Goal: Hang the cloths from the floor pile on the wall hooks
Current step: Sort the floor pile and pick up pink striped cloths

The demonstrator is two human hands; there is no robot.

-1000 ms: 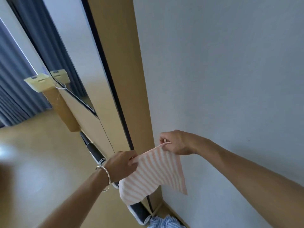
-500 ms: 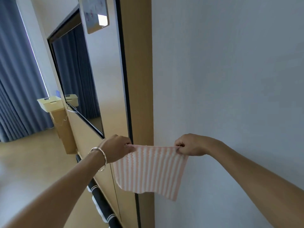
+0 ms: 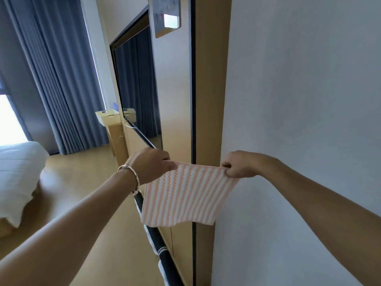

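The pink-and-white striped cloth (image 3: 186, 196) hung flat below both grips, its top edge stretched level between the left hand (image 3: 151, 165) and right hand (image 3: 237, 164), each pinching a corner.

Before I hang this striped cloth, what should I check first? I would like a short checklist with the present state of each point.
1. Grip of the left hand on the top left corner of the striped cloth: ok, it pinches the corner.
2. Grip of the right hand on the top right corner: ok, it pinches the corner.
3. Top edge stretched between both hands: ok.
4. Cloth spread open, not bunched: ok.
5. A hook in view to aim at: not ok, none shows on the white wall.
6. A hanging loop on the cloth: cannot tell.
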